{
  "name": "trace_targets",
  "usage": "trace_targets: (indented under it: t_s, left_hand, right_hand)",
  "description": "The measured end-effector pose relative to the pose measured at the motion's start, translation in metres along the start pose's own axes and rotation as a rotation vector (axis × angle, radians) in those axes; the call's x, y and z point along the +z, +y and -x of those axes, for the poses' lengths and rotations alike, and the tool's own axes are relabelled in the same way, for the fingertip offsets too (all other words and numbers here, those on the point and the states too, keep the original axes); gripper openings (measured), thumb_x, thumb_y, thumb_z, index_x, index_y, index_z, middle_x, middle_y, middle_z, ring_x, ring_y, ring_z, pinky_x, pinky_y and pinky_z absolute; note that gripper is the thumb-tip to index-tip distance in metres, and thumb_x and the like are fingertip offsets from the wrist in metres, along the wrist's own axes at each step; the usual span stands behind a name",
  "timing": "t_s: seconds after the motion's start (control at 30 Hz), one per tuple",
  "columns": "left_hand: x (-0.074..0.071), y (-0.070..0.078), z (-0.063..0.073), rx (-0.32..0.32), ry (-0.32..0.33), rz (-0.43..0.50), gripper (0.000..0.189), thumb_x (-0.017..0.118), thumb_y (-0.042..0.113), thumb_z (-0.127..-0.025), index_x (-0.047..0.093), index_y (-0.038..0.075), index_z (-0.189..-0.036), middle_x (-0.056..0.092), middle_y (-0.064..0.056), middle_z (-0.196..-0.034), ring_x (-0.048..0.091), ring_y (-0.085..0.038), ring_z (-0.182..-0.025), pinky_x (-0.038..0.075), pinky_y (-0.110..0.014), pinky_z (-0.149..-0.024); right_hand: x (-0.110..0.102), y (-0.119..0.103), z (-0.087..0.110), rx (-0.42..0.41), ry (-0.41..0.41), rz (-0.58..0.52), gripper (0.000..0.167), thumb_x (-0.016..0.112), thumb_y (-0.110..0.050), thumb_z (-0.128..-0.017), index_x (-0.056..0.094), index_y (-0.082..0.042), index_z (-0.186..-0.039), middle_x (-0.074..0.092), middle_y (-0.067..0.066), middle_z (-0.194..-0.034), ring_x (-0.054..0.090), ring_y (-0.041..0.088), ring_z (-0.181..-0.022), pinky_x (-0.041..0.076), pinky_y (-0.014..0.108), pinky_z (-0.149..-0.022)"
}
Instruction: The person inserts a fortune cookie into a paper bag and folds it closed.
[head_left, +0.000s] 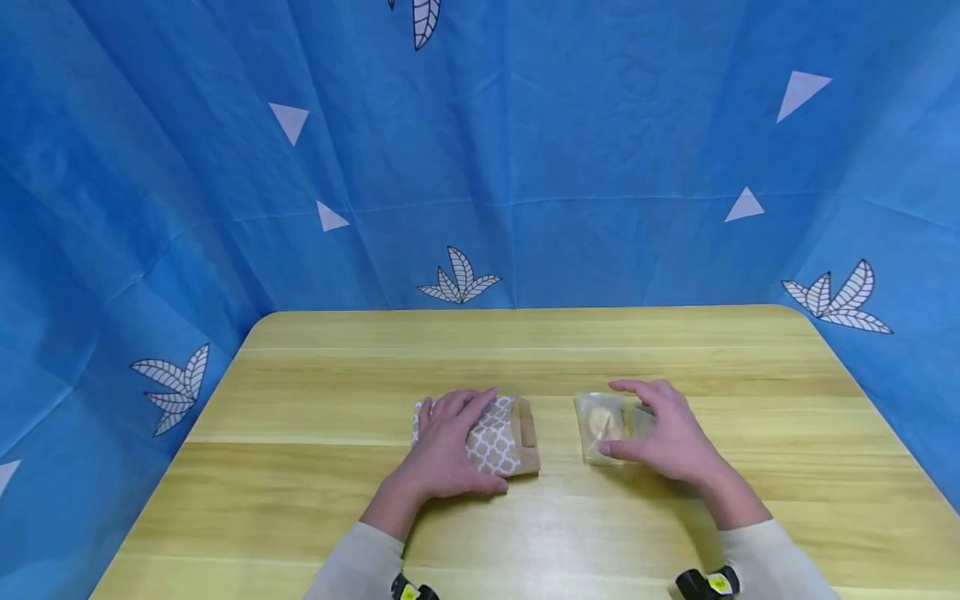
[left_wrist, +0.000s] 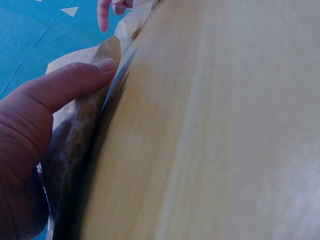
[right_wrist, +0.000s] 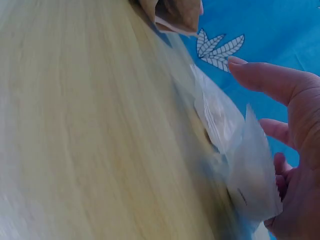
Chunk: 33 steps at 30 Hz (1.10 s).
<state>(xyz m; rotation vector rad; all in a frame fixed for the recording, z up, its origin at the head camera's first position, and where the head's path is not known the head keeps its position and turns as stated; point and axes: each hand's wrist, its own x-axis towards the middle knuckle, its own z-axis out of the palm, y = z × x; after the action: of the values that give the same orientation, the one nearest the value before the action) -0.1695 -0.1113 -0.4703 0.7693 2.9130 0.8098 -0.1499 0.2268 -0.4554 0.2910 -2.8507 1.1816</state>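
A flat brown paper bag (head_left: 495, 442) with a white lattice pattern lies on the table, its folded plain brown end to the right. My left hand (head_left: 450, 446) holds it across its width, the thumb along the near edge and the fingers reaching over the far side. In the left wrist view the thumb (left_wrist: 82, 82) presses on the patterned paper. To the right lie small translucent packets with serrated edges; one packet (head_left: 602, 425) shows a pale round piece inside. My right hand (head_left: 671, 433) arches over them, thumb and index finger spread wide apart. Another packet (right_wrist: 252, 175) shows beside the palm.
The light wood-grain table (head_left: 570, 542) has rounded far corners. Behind and beside it hangs a blue curtain (head_left: 600, 150) with white triangles and leaf prints. Dark devices with yellow labels are worn at both wrists, such as the right wrist device (head_left: 707, 582).
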Motion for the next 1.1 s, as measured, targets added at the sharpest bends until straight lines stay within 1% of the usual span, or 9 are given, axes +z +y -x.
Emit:
trace_targets:
  t_s: [0.2,0.33,0.5,0.67,1.1]
  left_hand:
    - [0.0014,-0.0017,0.0006,0.004,0.004,-0.004,0.127,0.090,0.063,-0.051,0.031,0.030,-0.158,0.042,0.000,-0.146,0.031,-0.023,-0.137,0.004,-0.063,-0.113]
    - [0.0022,-0.0027,0.0014,0.005,0.002,-0.003,0.126,0.090,0.063,-0.052,0.031,0.030,-0.158,0.042,0.000,-0.146,0.032,-0.023,-0.137,0.005,-0.063,-0.113]
    - [0.0014,-0.0022,0.0016,0.010,-0.002,0.000,0.125,0.089,0.063,-0.052,0.031,0.029,-0.158,0.042,-0.001,-0.146,0.031,-0.023,-0.138,0.005,-0.063,-0.113]
    - [0.0009,-0.0023,0.0015,0.013,-0.004,0.003,0.125,0.089,0.063,-0.053,0.031,0.029,-0.158,0.041,-0.001,-0.147,0.031,-0.023,-0.138,0.004,-0.063,-0.113]
    - [0.0014,-0.0017,0.0028,0.006,-0.007,0.005,0.125,0.089,0.063,-0.054,0.030,0.030,-0.158,0.042,0.000,-0.146,0.031,-0.024,-0.138,0.003,-0.063,-0.113]
  right_hand:
    - [-0.0009,0.0063,-0.0006,0.031,-0.027,0.058,0.100,0.094,-0.050,-0.058,0.052,-0.019,-0.144,0.046,0.014,-0.107,0.042,0.031,-0.098,0.039,0.042,-0.075]
    - [0.0003,0.0085,-0.0009,0.027,-0.042,0.074,0.104,0.094,-0.052,-0.056,0.051,-0.019,-0.145,0.045,0.012,-0.104,0.040,0.030,-0.096,0.036,0.039,-0.073]
    - [0.0009,0.0092,-0.0006,0.017,-0.047,0.104,0.105,0.095,-0.048,-0.054,0.051,-0.020,-0.145,0.046,0.011,-0.107,0.040,0.029,-0.098,0.034,0.040,-0.074]
    - [0.0001,0.0087,0.0000,0.008,-0.047,0.158,0.104,0.094,-0.047,-0.055,0.050,-0.019,-0.145,0.047,0.010,-0.109,0.041,0.030,-0.098,0.031,0.043,-0.074]
    - [0.0014,0.0097,-0.0008,0.000,-0.052,0.207,0.107,0.094,-0.053,-0.053,0.051,-0.018,-0.144,0.047,0.009,-0.105,0.041,0.029,-0.095,0.029,0.043,-0.071]
